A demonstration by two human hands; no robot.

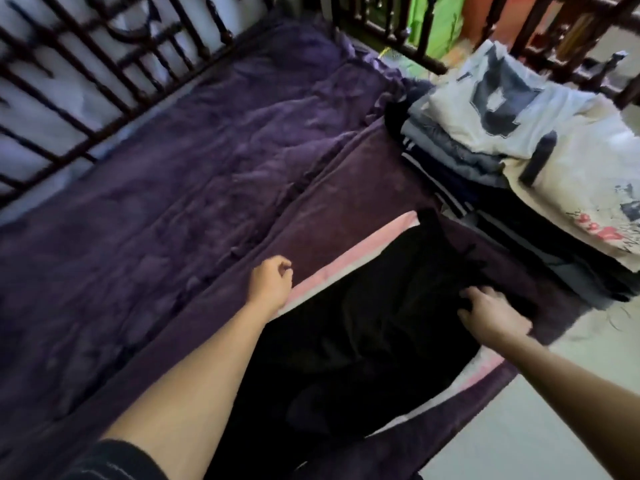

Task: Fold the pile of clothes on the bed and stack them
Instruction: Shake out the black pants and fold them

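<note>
— Where's the piece being worked on?

— The black garment (pixel 363 327) lies spread on the purple bed (pixel 173 202), near its edge, on top of a pink cloth (pixel 332 268) that shows as a strip along the garment's far-left side and again at its near-right side.

— And the hands?

— The right hand (pixel 491 313) is down on the garment's right edge, palm down. Its fingers (pixel 467 296) are spread and curl into the black fabric; they seem to press or pinch it, but the cloth is too dark for me to tell whether they truly have hold of it.

— The left one?

— The left hand (pixel 273 282) is off the garment, just beyond its far-left border, over the pink strip and the purple cover. Its fingers are curled in to a loose fist, and I can't make out anything held in them.

— Any finished pieces?

— A stack of folded clothes (pixel 502 133) sits at the bed's far-right corner by the dark railing (pixel 398 39), a white printed shirt (pixel 491 109) on top, greys and darks beneath. The black garment lies just in front of that stack.
</note>
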